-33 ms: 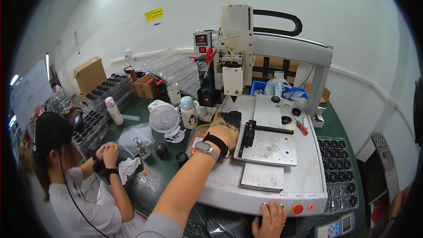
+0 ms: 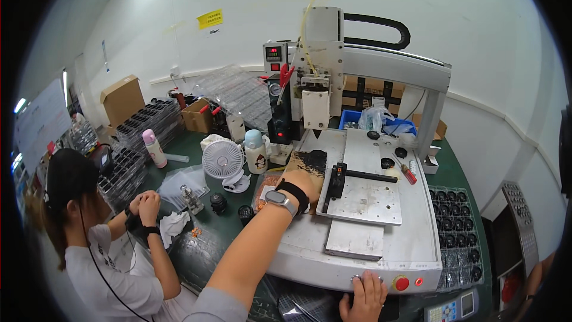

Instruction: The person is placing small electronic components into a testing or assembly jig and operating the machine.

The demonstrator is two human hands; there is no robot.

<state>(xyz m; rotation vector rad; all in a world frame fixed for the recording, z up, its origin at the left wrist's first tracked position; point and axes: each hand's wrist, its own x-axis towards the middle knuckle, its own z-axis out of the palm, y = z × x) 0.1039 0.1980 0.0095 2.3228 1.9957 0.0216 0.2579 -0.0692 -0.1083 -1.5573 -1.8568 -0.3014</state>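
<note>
My left arm reaches across the front left of a white benchtop machine (image 2: 298, 259), a watch and a black band on its wrist. My left hand (image 2: 302, 183) is over a brown board with a black scorched patch (image 2: 313, 161), beside the metal work plate (image 2: 363, 206); its fingers are hidden from view. On that plate sits a black clamp-like fixture (image 2: 337, 182) with a long bar. Resting on the machine's front panel, my right hand (image 2: 366, 299) has its fingers stretched out, left of a red push button (image 2: 402, 284). Above the plate hangs the machine's pointed head (image 2: 316, 110).
At the left a co-worker (image 2: 113, 256) sits with hands together. A white fan (image 2: 223, 160), a bottle (image 2: 256, 154) and black round parts (image 2: 218, 203) stand between us. To the right lie a tray of black parts (image 2: 456, 220), a screwdriver (image 2: 407, 173) and a keypad controller (image 2: 453, 309).
</note>
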